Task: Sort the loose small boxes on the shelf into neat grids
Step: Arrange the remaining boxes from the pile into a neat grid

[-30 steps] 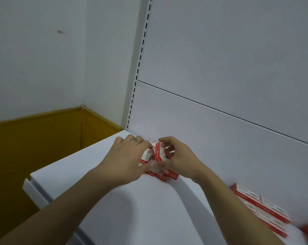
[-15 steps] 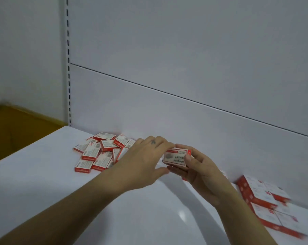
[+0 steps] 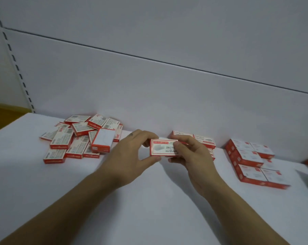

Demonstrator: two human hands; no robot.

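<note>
Hands (image 3: pixel 130 154) (image 3: pixel 193 156) grip box (image 3: pixel 163 149) over white shelf (image 3: pixel 149 209).

I read "24/6" on the edge of a loose box (image 3: pixel 118 134); print on my held box (image 3: pixel 163 149) is blurred
</note>
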